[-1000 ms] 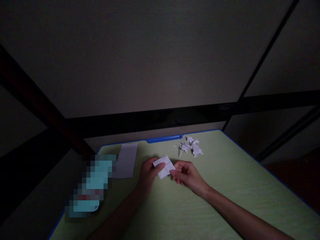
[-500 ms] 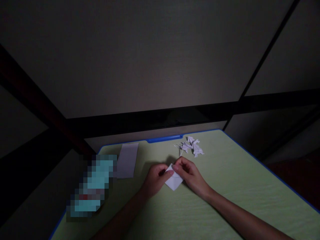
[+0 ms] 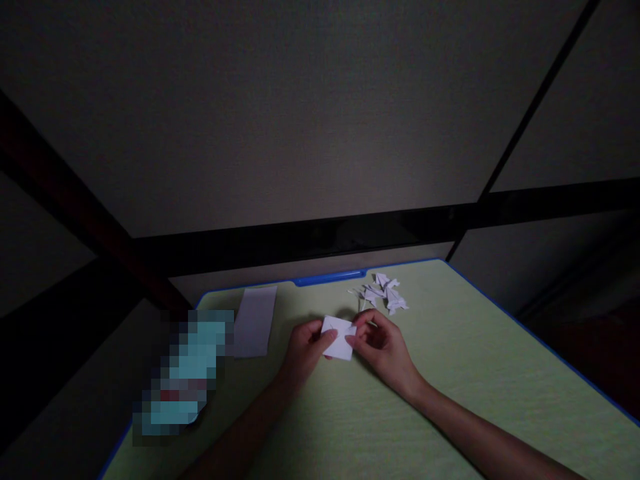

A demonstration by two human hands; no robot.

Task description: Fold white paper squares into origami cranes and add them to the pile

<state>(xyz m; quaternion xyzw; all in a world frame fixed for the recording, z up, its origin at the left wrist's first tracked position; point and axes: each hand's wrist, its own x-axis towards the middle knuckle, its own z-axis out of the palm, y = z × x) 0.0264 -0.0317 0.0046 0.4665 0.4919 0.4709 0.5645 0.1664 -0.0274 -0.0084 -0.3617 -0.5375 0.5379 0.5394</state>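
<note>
A small folded square of white paper point(image 3: 341, 341) is held up above the table between my two hands. My left hand point(image 3: 306, 345) pinches its left side, thumb on the near face and fingers behind. At the right edge, my right hand point(image 3: 383, 343) grips the paper between thumb and forefinger, with its other fingers curled. Faint crease lines show on the paper's face; its back is hidden. Beyond my right hand lie several folded white paper figures point(image 3: 395, 301), bunched together, with thin white strips beside them.
A stack or sheet of white paper point(image 3: 255, 323) lies at the table's back left. In front of it is a blurred-out turquoise object point(image 3: 187, 373). The pale green table point(image 3: 450, 373) has a blue edge and a blue tray groove point(image 3: 330, 278) along the back, near a panelled wall.
The folded paper has turned from a diamond position, corner down, to a nearly level square. My hands have shifted their grip to its left and right sides.
</note>
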